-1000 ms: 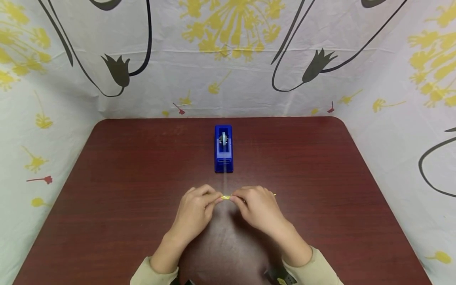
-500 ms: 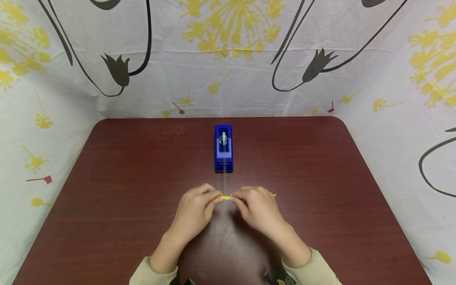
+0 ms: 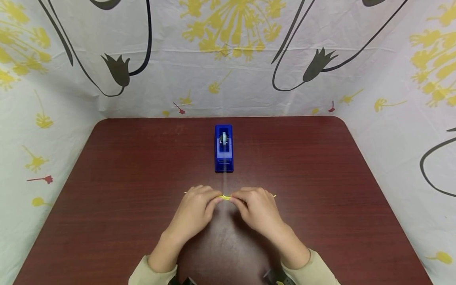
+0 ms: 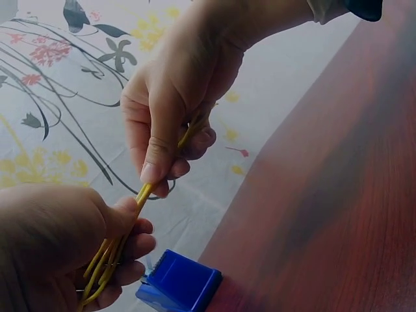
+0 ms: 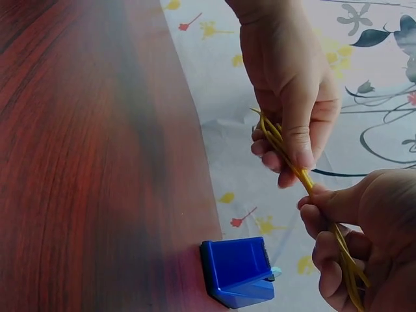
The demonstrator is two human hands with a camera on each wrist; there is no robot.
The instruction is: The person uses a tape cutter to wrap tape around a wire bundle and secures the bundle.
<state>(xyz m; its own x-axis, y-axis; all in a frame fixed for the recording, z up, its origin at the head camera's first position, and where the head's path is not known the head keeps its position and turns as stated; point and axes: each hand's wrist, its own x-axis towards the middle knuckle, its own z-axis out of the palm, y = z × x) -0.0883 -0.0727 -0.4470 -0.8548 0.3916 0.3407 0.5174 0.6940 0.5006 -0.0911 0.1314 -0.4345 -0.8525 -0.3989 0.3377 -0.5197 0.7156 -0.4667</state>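
A bundle of thin yellow strands (image 3: 225,197) stretches between the hands, looped at places. My left hand (image 3: 195,206) pinches it between thumb and fingers from the left. From the right, my right hand (image 3: 259,206) grips it the same way, the fingertips of the two hands only a small gap apart. Close up in the left wrist view, the loose strand ends (image 4: 104,263) fan out below one hand. More ends (image 5: 351,276) trail through the palm in the right wrist view. Whether they are rubber bands or cord, I cannot tell. Fingers cover much of the bundle.
A blue tape dispenser (image 3: 223,162) holding a roll stands ahead of the hands on the reddish-brown table (image 3: 142,166). From it a faint pale streak runs toward the hands; tape or reflection, I cannot tell. A patterned white cloth (image 3: 249,95) surrounds the table.
The bundle between the fingertips has turned slightly, and a thin strand end now shows beyond my left hand. Both hands otherwise stay nearly in place.
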